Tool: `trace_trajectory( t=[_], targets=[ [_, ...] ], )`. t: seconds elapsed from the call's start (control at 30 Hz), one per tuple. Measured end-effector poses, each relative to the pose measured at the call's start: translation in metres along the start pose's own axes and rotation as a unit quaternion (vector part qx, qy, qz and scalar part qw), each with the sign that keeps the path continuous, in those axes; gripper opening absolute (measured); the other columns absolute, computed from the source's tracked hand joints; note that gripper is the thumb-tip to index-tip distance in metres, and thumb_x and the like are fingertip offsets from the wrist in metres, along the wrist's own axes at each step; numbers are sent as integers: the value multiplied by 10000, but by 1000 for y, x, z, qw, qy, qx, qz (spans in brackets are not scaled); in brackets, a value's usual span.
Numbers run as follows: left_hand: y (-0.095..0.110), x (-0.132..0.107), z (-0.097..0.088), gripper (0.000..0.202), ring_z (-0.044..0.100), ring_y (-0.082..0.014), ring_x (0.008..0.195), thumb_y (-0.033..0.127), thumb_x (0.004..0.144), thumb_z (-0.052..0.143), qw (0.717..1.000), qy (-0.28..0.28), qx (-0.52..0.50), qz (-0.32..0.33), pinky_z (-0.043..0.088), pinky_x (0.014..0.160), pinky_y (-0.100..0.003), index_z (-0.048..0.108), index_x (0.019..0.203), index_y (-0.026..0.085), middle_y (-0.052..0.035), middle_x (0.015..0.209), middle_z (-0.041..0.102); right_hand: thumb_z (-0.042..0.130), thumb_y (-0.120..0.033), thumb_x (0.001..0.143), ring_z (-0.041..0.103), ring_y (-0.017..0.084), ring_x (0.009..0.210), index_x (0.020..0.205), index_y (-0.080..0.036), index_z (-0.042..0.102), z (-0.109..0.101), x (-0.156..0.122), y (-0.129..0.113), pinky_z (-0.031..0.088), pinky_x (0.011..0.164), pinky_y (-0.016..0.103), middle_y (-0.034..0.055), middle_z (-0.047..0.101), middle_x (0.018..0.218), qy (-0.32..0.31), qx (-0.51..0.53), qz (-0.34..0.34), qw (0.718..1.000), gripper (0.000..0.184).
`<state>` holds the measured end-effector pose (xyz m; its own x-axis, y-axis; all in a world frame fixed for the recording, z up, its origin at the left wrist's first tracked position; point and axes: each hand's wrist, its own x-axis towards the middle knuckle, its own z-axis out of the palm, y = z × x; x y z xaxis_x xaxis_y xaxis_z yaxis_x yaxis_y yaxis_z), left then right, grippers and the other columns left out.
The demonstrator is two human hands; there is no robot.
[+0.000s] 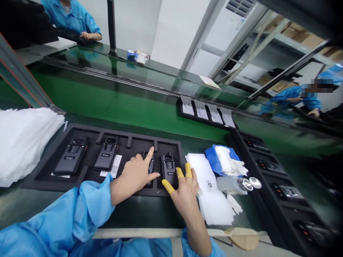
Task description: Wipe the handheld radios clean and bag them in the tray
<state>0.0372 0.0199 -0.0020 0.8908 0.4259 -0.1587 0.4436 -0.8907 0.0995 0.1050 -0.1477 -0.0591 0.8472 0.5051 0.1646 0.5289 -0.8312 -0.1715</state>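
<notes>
A black foam tray point(158, 139) in front of me bears several black handheld devices marked "Riton". My left hand point(135, 173), bare, is over a partly hidden handheld device point(151, 167), its index finger and thumb stretched apart and the other fingers curled. Yellow finger cots cover the thumb and two fingers of my right hand point(186, 184), which is spread at the lower right side of the rightmost handheld device point(168, 167). Neither hand visibly grips anything. To the left lie another handheld device point(106, 155) with a white label point(115, 166) beside it, and the leftmost handheld device point(70, 157).
White sheets point(24, 139) are piled at left. On the right are white bags point(211, 200), a blue tissue pack point(214, 159), a bottle point(230, 185) and a device tray point(257, 178). A tray of pouches point(205, 117) sits on the green belt point(120, 103). Two co-workers point(71, 18) work beyond.
</notes>
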Motion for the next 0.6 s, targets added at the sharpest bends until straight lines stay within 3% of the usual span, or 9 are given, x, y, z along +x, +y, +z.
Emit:
trace_trajectory(
  t=[0.13, 0.27, 0.37, 0.47, 0.6],
  targets=[
    [-4, 5, 1, 940, 655, -358, 837, 555, 801, 614, 999, -19, -49, -1, 475, 692, -393, 108, 1513, 207, -189, 1027, 583, 621, -518, 758, 178, 437, 1382, 1216, -40, 580, -9, 6, -10, 241, 1025, 618, 286, 425, 1377, -40, -15, 27, 999, 663],
    [-13, 4, 1, 956, 673, -335, 826, 471, 799, 616, 994, -21, -103, -10, 469, 696, -363, 52, 1512, 177, -172, 1045, 578, 642, -403, 723, 193, 444, 1369, 1193, -28, 559, -6, 2, -25, 256, 1003, 641, 306, 343, 1428, 49, 49, 9, 998, 607],
    [-15, 3, -1, 956, 666, -350, 880, 438, 788, 624, 991, -10, -131, -16, 469, 722, -377, 64, 1505, 141, -194, 1083, 566, 571, -293, 733, 316, 414, 1324, 1224, -32, 510, -3, -3, -34, 317, 986, 608, 296, 437, 1364, 81, 135, -10, 988, 559],
    [-17, 2, -2, 985, 642, -346, 975, 403, 758, 672, 981, 6, -193, -25, 470, 776, -378, 87, 1495, 113, -217, 1157, 537, 522, -294, 755, 560, 341, 1121, 1305, -77, 445, -6, -2, -38, 449, 902, 485, 217, 591, 1220, 28, 250, 35, 967, 596],
    [-26, 4, 0, 1076, 603, -326, 1047, 272, 666, 755, 937, 22, -347, -43, 449, 856, -394, 90, 1499, 123, -193, 1172, 541, 558, -383, 752, 644, 320, 969, 1300, -119, 478, -14, 11, -34, 500, 825, 437, 155, 676, 1075, -51, 321, 99, 941, 613]
  ],
)
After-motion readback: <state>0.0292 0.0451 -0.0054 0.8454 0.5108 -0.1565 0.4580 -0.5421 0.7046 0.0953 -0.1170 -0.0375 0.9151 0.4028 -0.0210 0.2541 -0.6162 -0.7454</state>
